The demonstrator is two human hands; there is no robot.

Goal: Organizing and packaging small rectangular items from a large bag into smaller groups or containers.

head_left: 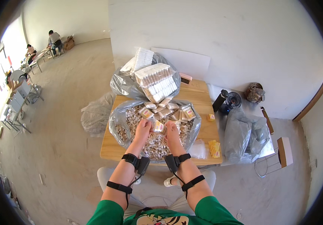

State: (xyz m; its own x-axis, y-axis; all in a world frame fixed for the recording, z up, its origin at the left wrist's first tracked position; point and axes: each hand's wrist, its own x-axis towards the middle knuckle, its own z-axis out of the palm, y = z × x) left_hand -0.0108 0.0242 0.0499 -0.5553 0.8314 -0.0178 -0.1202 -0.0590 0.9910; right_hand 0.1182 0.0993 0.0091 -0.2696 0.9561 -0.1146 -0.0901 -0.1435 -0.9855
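Note:
Between my two hands is a small clear packet of cotton swabs with a yellow and white label. My left hand is closed on its left side, and my right hand is closed at its right edge; the fingertips are partly hidden. Both hands are above a heap of loose cotton swabs in an opened grey plastic bag. Several filled swab packets lie on the far part of the heap.
Behind the heap, a second grey bag holds bundled swabs. On the wooden table's right side are yellow cards and clear sleeves. A black fan stands further right. People sit at tables far left.

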